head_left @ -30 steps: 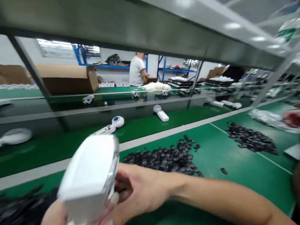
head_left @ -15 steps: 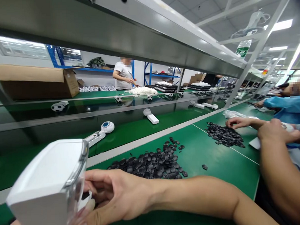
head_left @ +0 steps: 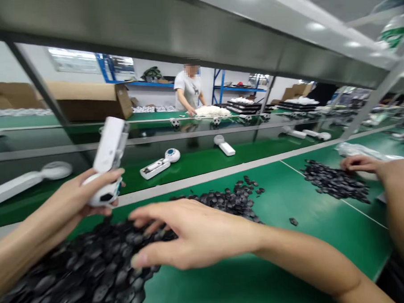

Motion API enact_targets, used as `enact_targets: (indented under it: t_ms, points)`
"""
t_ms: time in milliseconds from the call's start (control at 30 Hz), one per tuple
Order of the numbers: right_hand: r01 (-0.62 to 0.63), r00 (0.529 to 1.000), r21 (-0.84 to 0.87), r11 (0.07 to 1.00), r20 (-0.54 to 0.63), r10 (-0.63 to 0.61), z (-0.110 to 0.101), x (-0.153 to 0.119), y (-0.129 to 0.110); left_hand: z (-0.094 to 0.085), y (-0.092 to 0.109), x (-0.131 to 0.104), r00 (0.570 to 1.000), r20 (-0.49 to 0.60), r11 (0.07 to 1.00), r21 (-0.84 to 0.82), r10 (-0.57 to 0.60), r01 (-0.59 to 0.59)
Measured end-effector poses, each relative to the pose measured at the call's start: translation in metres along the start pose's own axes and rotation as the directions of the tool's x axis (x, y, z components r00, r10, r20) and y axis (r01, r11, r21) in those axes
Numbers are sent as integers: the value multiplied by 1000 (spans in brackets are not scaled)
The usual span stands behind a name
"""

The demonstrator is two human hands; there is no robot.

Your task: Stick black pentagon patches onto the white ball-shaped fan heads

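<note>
At least six white devices [head_left: 109,144] and two black heaps [head_left: 96,261]

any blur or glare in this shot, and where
Head view: the right hand and near black pieces look soft and slightly smeared; head view: bright spots glare at upper right; head view: the glossy green belt shows dark reflections along its far side.

White device [head_left: 109,142] part hidden by L fingers [head_left: 106,178]; black pcs [head_left: 97,281] cut off btm-L.
</note>
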State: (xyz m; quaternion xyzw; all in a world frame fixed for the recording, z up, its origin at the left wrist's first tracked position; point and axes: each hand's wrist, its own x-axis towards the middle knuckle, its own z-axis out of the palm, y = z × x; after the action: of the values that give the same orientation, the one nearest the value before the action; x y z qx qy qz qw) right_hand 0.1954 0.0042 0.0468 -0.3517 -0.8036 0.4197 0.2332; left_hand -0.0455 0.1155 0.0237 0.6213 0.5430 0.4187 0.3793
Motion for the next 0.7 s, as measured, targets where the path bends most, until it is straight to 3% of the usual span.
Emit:
enact_targets:
  t_ms: [100, 167, 233, 300, 367, 433, 500, 600, 700]
  points:
    - [89, 959, -308, 947, 282, 2, 0, -11, -13, -6, -11, 33, 995, -72, 986, 144, -72, 82]
    - [112, 941, -444, 889, 335, 48, 1, -15, -19, -4, -21, 56, 993, -95, 957, 274, -76, 99]
    - [68, 975, -534, 843, 213, 57, -4, -18, -21, 4, -27, 76, 993, -101, 899, 425, -65, 102]
    - [-18, 1000, -525, 851, -24, 6, -17, -20, -17, 16, -29, 93, 993, -116, 826, 559, -14, 77]
    - [-102, 964, -470, 877, -263, -28, -35, -22, -11, 28, -26, 107, 992, -99, 755, 656, 77, 6]
    - [-182, 904, -440, 880, -426, -26, -52, -22, -4, 36, -21, 118, 986, -38, 693, 716, 163, -87]
    - [-217, 870, -447, 868, -491, -35, -64, -23, 1, 41, -16, 127, 976, 31, 650, 742, 216, -167]
    - [-159, 854, -448, 880, -510, -105, -72, -24, 3, 50, -12, 136, 967, 148, 629, 737, 206, -247]
    - [-117, 835, -447, 887, -528, -157, -72, -26, 4, 76, -12, 137, 947, 289, 668, 678, 141, -307]
